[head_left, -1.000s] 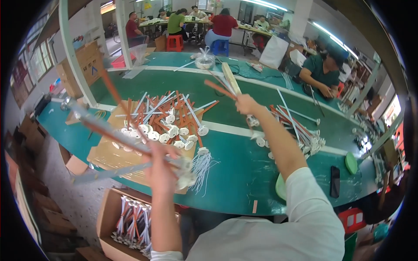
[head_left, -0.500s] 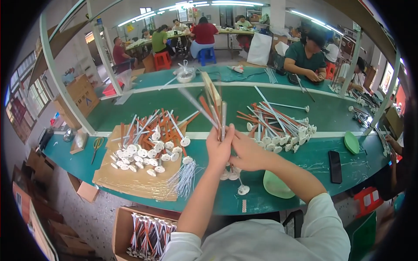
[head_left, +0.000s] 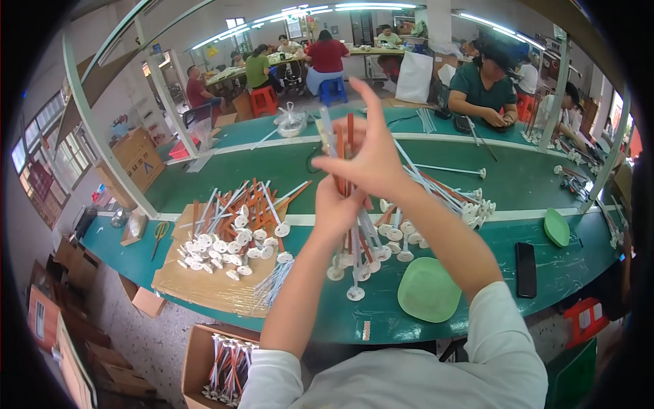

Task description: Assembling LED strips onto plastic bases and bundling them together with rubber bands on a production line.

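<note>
My left hand is closed around a bundle of thin grey and red-brown strips. The bundle stands roughly upright above the green table, its white round disc ends hanging down. Beside its upper part is my right hand, with thumb and forefinger spread wide; its other fingers are partly hidden. On a brown cardboard sheet to the left lies a pile of similar disc-ended strips. Another pile lies to the right, partly behind my right forearm. White-blue ties fan out near my left forearm.
A green dish, a black phone and a smaller green dish lie to the right. Scissors are at the left. Below the table edge, a carton holds tied bundles. Across the table sits a person in dark green.
My right hand has come off the bundle's grip and risen, its thumb and forefinger now spread. My left hand still holds the bundle, whose disc ends show more. The view has shifted slightly.
</note>
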`<state>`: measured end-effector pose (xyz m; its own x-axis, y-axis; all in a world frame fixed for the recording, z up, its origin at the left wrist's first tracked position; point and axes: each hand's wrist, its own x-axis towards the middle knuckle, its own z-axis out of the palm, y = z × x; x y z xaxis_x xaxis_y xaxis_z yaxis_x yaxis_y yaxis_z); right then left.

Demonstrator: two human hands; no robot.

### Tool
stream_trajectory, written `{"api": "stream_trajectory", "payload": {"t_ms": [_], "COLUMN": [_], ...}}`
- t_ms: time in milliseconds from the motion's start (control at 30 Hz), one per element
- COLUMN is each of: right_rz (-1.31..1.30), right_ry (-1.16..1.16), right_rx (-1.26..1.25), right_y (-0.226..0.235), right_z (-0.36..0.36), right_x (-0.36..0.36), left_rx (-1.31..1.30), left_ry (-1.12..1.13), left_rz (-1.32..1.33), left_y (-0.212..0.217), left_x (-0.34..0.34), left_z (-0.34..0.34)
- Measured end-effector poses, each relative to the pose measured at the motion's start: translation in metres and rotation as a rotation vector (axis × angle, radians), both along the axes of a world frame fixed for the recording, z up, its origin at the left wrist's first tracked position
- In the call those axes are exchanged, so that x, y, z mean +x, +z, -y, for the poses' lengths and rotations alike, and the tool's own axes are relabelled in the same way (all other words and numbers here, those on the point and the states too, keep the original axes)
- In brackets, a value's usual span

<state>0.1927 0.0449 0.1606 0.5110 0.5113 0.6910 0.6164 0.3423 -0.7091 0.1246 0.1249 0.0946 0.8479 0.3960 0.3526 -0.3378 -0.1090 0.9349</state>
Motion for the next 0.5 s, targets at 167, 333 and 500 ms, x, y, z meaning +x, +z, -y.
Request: {"api": "stream_trajectory", "payload": {"t_ms": [167,333,500], "right_rz": [0.563,0.864,0.429], "right_ry": [-0.053,0.240,0.162], "right_rx": [-0.302,-0.835,-0.606], "right_y": [0.060,0.064,0.040], "right_z": [-0.005,0.008,0.030], "right_x": [0.031,0.020,-0.004], "left_rx": [-0.064,0.046,0.156], "left_ry": [-0.057,-0.033,-0.051], "left_rz": [0.079,0.229,0.066], "left_y": [0.026,0.027,-0.002], "left_x": [0.007,0.000,-0.001], "left_z": [0.012,0.017,0.014]}}
